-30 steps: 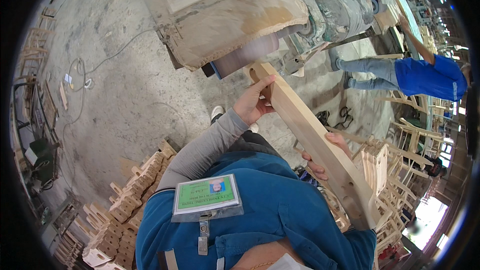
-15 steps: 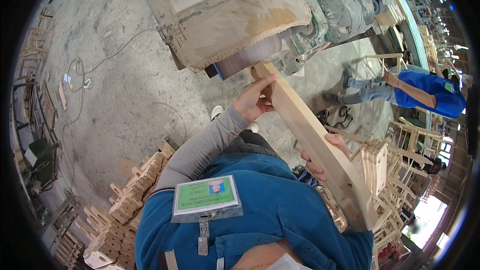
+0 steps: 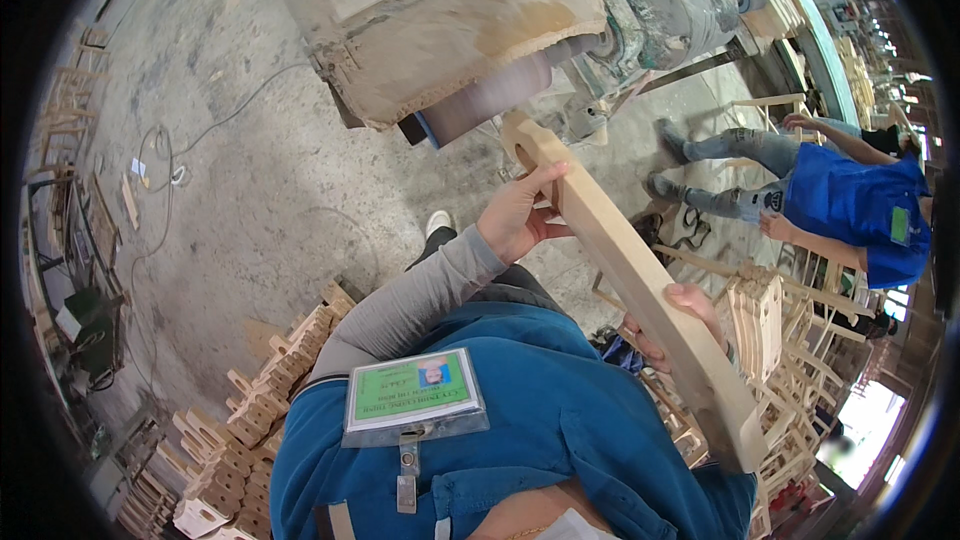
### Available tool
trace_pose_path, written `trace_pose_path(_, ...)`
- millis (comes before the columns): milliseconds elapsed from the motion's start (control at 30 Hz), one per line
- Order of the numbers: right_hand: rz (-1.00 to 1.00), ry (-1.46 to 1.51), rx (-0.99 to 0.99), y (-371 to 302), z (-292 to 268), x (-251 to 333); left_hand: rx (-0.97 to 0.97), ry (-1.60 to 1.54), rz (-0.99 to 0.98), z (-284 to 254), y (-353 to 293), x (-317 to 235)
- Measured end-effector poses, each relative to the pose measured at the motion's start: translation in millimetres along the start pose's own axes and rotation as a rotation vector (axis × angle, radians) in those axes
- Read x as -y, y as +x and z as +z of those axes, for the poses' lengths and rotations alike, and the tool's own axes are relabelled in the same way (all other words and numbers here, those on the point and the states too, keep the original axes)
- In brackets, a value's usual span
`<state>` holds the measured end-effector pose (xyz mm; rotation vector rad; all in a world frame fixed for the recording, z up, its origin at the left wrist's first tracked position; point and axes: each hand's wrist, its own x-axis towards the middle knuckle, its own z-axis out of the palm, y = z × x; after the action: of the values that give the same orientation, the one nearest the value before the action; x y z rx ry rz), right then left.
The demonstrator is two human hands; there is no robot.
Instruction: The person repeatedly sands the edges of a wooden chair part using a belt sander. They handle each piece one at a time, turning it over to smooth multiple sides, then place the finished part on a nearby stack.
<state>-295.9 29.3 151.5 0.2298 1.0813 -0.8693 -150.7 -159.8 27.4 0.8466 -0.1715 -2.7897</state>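
A long pale wooden beam (image 3: 640, 265) slants from the middle of the view down to the lower right, with a rounded, notched far end that has a hole in it. Closed around it near that end is my left hand (image 3: 518, 215), thumb on the upper face and fingers below. My right hand (image 3: 697, 308) grips the beam farther down, partly hidden behind it. Just beyond the notched end turns a blurred sanding belt (image 3: 490, 105) beneath the hood of a dusty machine (image 3: 470, 45); I cannot tell whether wood and belt touch.
Shaped wooden parts (image 3: 235, 440) are stacked at the lower left, and another stack (image 3: 755, 325) stands beside my right hand among wooden frames. A co-worker in a blue shirt (image 3: 850, 205) stands to the right. A cable (image 3: 165, 210) lies on the floor at left.
The beam's far end has shifted slightly down and away from the belt, both my hands moving with it. The co-worker's arms have changed position.
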Motion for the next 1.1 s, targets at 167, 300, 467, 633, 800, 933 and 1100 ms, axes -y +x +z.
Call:
trace_pose_path(167, -0.310, -1.011, -0.295, -2, 25, 18, 0.142, -0.126, -0.044, -17, 13, 10)
trace_pose_path(300, -0.335, -1.393, -0.325, 1, 32, 36, 0.234, -0.176, -0.009, -24, 20, 8)
trace_pose_path(467, -0.329, -1.309, -0.279, 6, 32, 50, 0.252, -0.186, 0.021, -22, 25, 4)
trace_pose_path(633, -0.325, -1.239, -0.253, 17, 27, 60, 0.223, -0.173, 0.032, -22, 33, -3)
trace_pose_path(800, -0.231, -1.182, -0.193, 23, 37, 72, 0.192, -0.178, 0.056, -28, 40, -8)
trace_pose_path(933, -0.253, -1.097, -0.194, 29, 36, 73, 0.173, -0.188, 0.042, -29, 42, -14)
trace_pose_path(1100, -0.234, -1.077, -0.186, 26, 41, 71, 0.172, -0.175, 0.034, -27, 41, -15)
